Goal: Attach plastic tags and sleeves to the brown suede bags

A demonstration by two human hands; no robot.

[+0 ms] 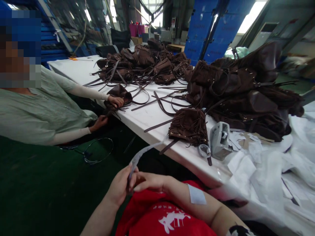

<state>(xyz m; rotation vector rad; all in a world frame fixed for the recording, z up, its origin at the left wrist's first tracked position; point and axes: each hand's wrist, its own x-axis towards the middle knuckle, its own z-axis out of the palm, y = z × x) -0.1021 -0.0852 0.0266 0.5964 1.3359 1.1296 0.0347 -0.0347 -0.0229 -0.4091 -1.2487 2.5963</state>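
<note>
My left hand and my right hand meet low in front of me, over my red shirt. Both pinch the end of a thin strap, wrapped in pale film, which runs up to a brown fringed bag at the near edge of the white table. My fingers are closed on the strap. A grey tape dispenser stands right of that bag.
Heaps of brown fringed bags and loose straps cover the table's middle and right. White wrapping paper is piled at the near right. A co-worker in a green top sits at the left, one hand on a bag. The floor is green.
</note>
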